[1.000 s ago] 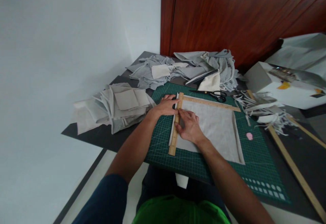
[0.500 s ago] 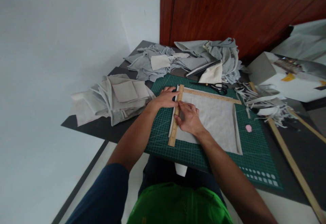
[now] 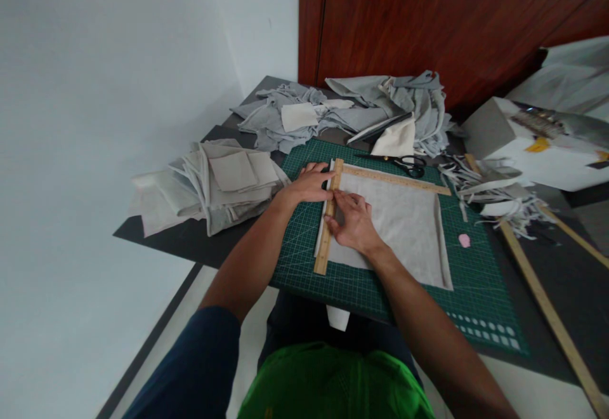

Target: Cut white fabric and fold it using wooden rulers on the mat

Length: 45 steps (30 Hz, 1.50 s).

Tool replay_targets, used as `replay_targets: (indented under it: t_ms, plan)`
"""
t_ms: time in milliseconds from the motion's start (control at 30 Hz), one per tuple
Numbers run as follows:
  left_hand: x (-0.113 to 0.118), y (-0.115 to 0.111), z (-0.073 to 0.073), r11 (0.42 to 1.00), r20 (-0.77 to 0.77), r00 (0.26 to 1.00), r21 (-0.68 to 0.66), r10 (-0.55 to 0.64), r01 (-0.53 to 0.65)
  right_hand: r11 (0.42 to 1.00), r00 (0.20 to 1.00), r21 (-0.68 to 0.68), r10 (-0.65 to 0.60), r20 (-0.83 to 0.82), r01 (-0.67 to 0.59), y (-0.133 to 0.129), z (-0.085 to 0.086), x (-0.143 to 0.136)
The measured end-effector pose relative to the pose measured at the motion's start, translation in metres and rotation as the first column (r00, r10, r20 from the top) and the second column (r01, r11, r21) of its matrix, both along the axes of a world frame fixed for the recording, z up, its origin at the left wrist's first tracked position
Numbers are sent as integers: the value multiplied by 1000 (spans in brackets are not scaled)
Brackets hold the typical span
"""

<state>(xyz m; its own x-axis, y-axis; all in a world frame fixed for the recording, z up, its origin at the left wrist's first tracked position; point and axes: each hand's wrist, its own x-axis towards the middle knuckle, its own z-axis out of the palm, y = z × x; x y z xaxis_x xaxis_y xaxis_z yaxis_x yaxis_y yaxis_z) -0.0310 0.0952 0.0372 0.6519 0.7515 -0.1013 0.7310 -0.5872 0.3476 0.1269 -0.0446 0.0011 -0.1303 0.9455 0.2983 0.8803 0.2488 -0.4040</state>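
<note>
A: Start at the fingertips. What are they on?

B: The left hand [image 3: 309,184] lies spread and released, its thumb reaching onto a wooden ruler [image 3: 324,247]. The right hand [image 3: 353,221] has its fingers bent down onto that same ruler; whether they pinch it or merely press, I cannot tell.

A: And beneath it?

B: A grey cloth [image 3: 399,228], flat across the middle of the green cutting mat [image 3: 476,279]. The ruler runs along one side of it, a narrow pale strip showing past. A second wooden ruler [image 3: 399,181] follows the cloth's edge nearest the mat's far side.

A: Which step is this, then?

B: Measuring or squaring up, I'd judge: setting the ruler true to the cloth's edge.

A: And the next move asks for what?

B: Probably one hand pinning the ruler so the other can adjust or mark without dragging the cloth. Black scissors [image 3: 397,161] lie along the mat's far edge; a small pink piece [image 3: 464,240], perhaps chalk, sits toward its right side.

A: Beyond the mat?

B: On the table [image 3: 185,242], folded cloths [image 3: 233,171] to its left, a scrap heap [image 3: 266,114] past its far edge, tangled cloth strips [image 3: 504,197] and a long wooden strip [image 3: 541,295] to its right.
</note>
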Motion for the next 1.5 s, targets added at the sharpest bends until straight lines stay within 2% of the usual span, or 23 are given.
replay_targets:
  t_ms: [400, 667, 1000, 1500]
  plan:
    - [0, 0, 0, 1000, 0, 1000, 21, -3, 3, 1000, 1000, 18, -4, 3, 4, 0, -2, -1]
    - [-1, -3, 6, 1000, -29, 1000, -1, 3, -3, 1000, 1000, 21, -14, 19, 14, 0, -2, -3]
    - [0, 3, -6, 999, 4, 1000, 34, -1, 1, 1000, 1000, 9, -13, 21, 13, 1, -4, -2]
    - [0, 3, -5, 1000, 14, 1000, 28, -5, 5, 1000, 999, 21, -11, 32, 10, 2, -7, 0]
